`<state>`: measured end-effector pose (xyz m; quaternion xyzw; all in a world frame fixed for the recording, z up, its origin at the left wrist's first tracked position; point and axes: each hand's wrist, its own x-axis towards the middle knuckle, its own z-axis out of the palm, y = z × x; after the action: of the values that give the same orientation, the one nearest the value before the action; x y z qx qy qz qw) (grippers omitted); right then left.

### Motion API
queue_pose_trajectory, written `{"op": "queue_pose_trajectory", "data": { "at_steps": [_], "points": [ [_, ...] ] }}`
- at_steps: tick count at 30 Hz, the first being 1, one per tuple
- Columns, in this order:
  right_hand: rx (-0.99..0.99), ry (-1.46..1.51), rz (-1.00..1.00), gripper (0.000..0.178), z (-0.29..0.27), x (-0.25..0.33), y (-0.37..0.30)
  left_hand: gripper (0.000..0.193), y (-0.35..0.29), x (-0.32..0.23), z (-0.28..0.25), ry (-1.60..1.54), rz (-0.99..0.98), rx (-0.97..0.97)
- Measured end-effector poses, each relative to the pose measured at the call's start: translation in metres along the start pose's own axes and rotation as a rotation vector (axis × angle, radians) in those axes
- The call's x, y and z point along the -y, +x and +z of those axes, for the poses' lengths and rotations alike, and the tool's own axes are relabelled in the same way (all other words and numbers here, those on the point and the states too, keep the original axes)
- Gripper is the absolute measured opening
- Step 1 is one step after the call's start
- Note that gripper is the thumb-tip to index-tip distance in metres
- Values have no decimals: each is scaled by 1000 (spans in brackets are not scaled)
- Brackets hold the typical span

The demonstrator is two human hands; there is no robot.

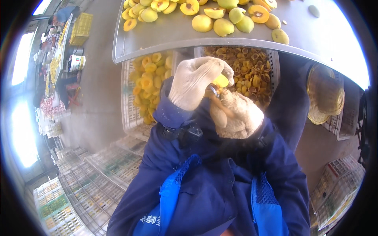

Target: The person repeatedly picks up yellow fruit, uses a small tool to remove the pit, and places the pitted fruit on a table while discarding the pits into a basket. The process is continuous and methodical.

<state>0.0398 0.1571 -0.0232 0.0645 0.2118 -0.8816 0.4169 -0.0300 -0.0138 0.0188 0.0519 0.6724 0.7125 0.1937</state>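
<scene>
My left hand (198, 81), in a white knitted glove, grips a yellow peach piece (221, 81) between thumb and fingers. Close below it my right hand (236, 115), in a stained, fuzzy glove, is closed around a small metal tool (214, 91). The tool's shiny curved end meets the peach; most of the rest is hidden in the fist. Under my hands stand two crates: the left one (126, 98) holds yellow peach halves (147, 80), and the right one (275, 67) holds brownish-orange peach scraps (250, 69).
A metal table (157, 42) ahead carries whole peaches (223, 27) and cut halves (258, 13). Woven baskets (325, 94) stand at right. Stacked crates lie lower left (90, 177) and lower right (336, 188). Far left, people work at another table (59, 51) near a yellow crate (81, 28).
</scene>
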Motion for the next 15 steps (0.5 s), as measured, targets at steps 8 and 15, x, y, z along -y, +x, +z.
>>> {"op": "queue_pose_trajectory", "data": {
  "at_steps": [8,15],
  "points": [
    [314,240,55,43,-30,-42,-4,43,1,46,17,-866,121,33],
    [-799,-1043,148,52,-44,9,0,38,-6,11,-91,613,41,-383]
  ]
}}
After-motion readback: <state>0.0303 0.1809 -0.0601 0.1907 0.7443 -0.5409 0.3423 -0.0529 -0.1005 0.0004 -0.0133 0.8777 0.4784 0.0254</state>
